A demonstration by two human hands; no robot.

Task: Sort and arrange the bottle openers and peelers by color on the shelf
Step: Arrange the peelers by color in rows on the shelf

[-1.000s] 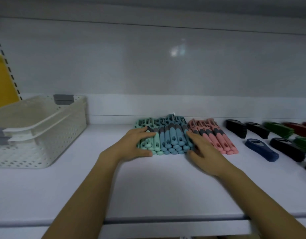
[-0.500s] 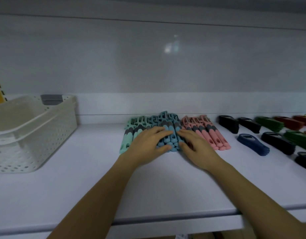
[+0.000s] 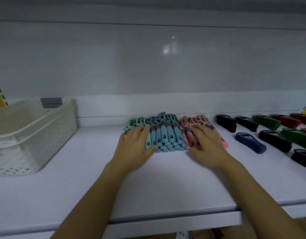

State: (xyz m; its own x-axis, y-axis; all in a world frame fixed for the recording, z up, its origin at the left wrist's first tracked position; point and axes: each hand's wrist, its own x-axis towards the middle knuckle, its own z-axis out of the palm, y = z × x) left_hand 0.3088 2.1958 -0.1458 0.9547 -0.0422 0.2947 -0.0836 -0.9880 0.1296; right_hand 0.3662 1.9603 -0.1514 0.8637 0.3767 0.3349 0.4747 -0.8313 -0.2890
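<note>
Grip, left hand (image 3: pixel 136 145): wide, fingers straight and laid flat on top of the mint-green peelers (image 3: pixel 134 122), palm down. Thumb is spread to the right and touches the near end of the row where mint meets blue. Nothing is pinched or lifted.

Grip, right hand (image 3: pixel 207 144): wide as well, fingers slightly spread and resting on the pink peelers (image 3: pixel 192 121). This hand is a little blurred, so I cannot tell exactly how each fingertip meets the handles.

Peelers: three colour blocks side by side on the white shelf (image 3: pixel 166 183), touching one another, near the back wall. Mint-green on the left, blue peelers (image 3: pixel 167 135) in the middle, pink on the right. Handles point toward the shelf's front edge, heads toward the back. The blue block sits uncovered between the two hands and is stacked more than one layer deep.

Bottle openers: right of the pink block, apart from it, in two rough rows. Back row holds black bottle openers (image 3: pixel 225 123), then green bottle openers (image 3: pixel 266 121), then red bottle openers (image 3: pixel 286 120). Navy bottle openers (image 3: pixel 250 143) lie in the nearer row, with more black and green ones further right.

Left end of shelf: white perforated baskets (image 3: pixel 45 135), one nested in another, well apart from the peelers.
</note>
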